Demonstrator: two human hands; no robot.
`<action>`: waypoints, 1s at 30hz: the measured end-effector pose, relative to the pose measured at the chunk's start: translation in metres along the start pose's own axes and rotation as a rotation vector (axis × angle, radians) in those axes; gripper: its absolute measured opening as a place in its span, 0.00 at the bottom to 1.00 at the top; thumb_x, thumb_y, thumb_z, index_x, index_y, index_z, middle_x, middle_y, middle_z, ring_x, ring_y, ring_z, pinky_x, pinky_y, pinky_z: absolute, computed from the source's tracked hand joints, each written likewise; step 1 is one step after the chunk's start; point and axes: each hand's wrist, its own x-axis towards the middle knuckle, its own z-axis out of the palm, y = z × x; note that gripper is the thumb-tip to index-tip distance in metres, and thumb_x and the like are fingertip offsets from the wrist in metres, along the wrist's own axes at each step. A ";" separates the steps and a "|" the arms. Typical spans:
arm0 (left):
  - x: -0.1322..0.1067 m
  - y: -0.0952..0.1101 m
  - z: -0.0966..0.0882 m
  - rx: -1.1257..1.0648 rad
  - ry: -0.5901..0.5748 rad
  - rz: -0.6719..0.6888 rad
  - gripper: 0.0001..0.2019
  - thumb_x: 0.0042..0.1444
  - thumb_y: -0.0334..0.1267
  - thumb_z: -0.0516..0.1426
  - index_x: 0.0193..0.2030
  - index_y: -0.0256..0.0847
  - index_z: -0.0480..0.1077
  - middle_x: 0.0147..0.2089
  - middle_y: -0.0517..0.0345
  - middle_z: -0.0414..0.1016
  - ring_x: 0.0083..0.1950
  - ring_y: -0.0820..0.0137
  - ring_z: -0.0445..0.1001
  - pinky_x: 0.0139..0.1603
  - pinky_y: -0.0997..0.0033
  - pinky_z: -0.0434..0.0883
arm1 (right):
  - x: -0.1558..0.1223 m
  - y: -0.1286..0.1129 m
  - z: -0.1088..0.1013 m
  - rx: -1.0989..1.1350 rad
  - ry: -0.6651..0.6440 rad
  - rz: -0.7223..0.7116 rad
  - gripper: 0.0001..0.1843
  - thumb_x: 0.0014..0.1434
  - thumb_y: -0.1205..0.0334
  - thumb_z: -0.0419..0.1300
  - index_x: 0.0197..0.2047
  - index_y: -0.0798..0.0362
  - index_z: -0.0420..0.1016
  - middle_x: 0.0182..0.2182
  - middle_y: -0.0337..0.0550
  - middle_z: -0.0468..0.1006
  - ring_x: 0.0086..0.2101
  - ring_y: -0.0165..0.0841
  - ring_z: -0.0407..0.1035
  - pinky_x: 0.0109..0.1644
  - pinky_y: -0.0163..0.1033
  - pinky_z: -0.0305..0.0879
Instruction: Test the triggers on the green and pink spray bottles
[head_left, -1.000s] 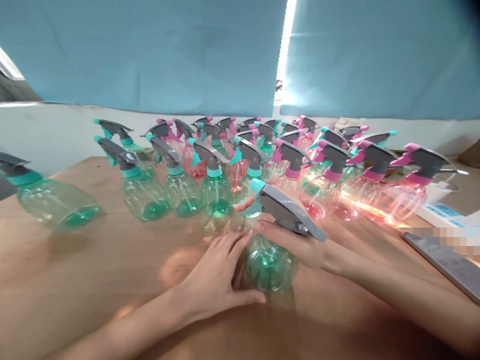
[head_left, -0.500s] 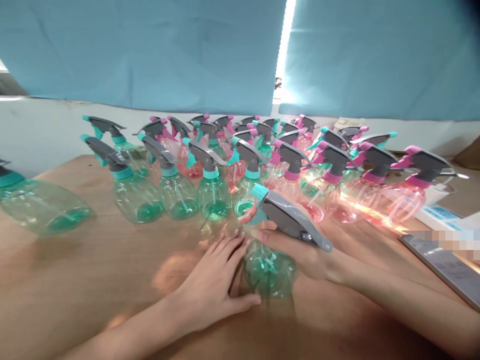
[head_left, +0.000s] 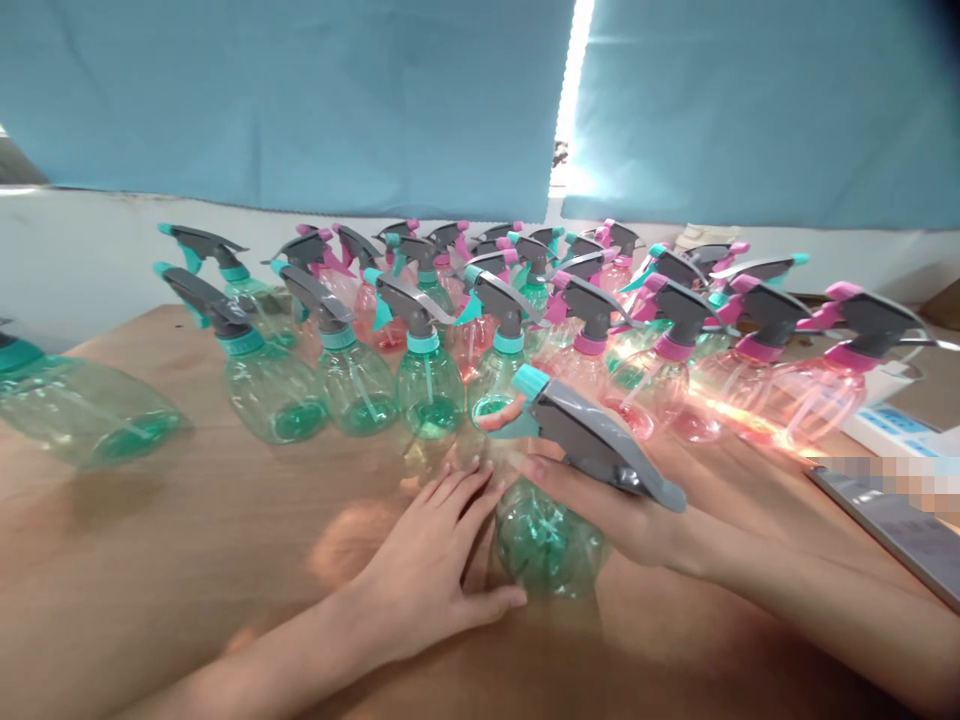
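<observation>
A clear green spray bottle (head_left: 553, 545) stands upright in front of me, its grey trigger head angled across the neck and its nozzle turquoise. My right hand (head_left: 622, 510) is wrapped round the neck just below the head, one finger reaching forward by the turquoise trigger. Beside the bottle's left side, my left hand (head_left: 431, 560) lies low over the table with fingers stretched and thumb apart, holding nothing. Whether its fingertips touch the bottle I cannot tell. Behind, a green spray bottle (head_left: 429, 395) and a pink spray bottle (head_left: 817, 390) stand among several others in rows.
A green bottle (head_left: 90, 405) stands apart at the left edge of the wooden table (head_left: 247, 520). On the right lie a dark flat device (head_left: 885, 520) and a white-and-blue box (head_left: 900, 425). Blue curtains (head_left: 300, 110) hang behind.
The view has shifted a little, so the held bottle and my right hand appear slightly further right. The grip on the neck and the spread left hand look the same.
</observation>
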 end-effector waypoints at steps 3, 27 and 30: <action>0.001 0.000 -0.002 -0.006 -0.006 0.020 0.41 0.54 0.56 0.63 0.70 0.42 0.55 0.70 0.39 0.57 0.70 0.45 0.55 0.66 0.40 0.55 | -0.001 0.002 0.000 0.083 -0.014 0.017 0.07 0.62 0.58 0.57 0.45 0.43 0.69 0.27 0.36 0.75 0.30 0.37 0.75 0.36 0.47 0.76; -0.001 -0.005 -0.005 -0.034 0.005 0.088 0.36 0.57 0.50 0.62 0.69 0.46 0.57 0.67 0.44 0.63 0.67 0.44 0.60 0.64 0.38 0.58 | 0.001 0.017 0.005 0.179 0.003 -0.113 0.19 0.56 0.67 0.61 0.52 0.47 0.67 0.43 0.43 0.80 0.39 0.35 0.77 0.45 0.47 0.78; 0.000 -0.004 -0.006 -0.015 -0.006 0.081 0.36 0.57 0.50 0.62 0.69 0.44 0.57 0.67 0.43 0.62 0.67 0.43 0.60 0.64 0.37 0.58 | 0.002 0.019 0.006 0.185 -0.018 -0.107 0.21 0.57 0.67 0.60 0.53 0.46 0.65 0.48 0.44 0.79 0.37 0.33 0.77 0.45 0.45 0.78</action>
